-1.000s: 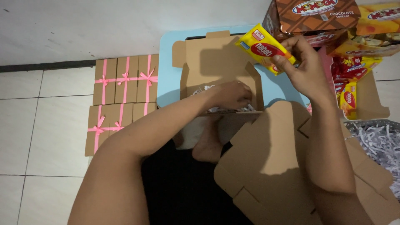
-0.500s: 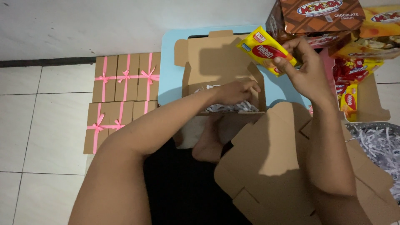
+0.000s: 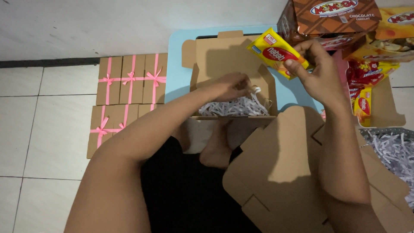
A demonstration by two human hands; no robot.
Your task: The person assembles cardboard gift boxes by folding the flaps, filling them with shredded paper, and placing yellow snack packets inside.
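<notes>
Reaching into the open cardboard box [image 3: 224,56], the left hand [image 3: 230,86] rests with curled fingers on the white shredded paper [image 3: 235,107] that fills the box's bottom; it seems to pinch a few strands, though the fingertips are partly hidden, so I cannot tell for sure whether it grips anything. The box stands on a light blue worktop [image 3: 177,64] with its lid flap tipped back toward the wall. The right hand [image 3: 317,75] is raised above the box's right rear corner and is closed on a yellow snack packet [image 3: 276,54] with a red oval on its face, thumb and fingers clamped on the packet's right end, the packet tilted down to the right.

Flat unfolded cardboard blanks [image 3: 280,172] lie under the right forearm, near the person's lap (a bare foot shows just below the box). To the left, on the white tiled floor [image 3: 39,129], closed brown boxes tied with pink ribbon [image 3: 129,80] sit in two rows, touching one another. At the upper right stand brown snack cartons [image 3: 332,17], with more yellow and red packets [image 3: 362,101] just beside them, and a heap of shredded paper [image 3: 392,151] at the right edge.
</notes>
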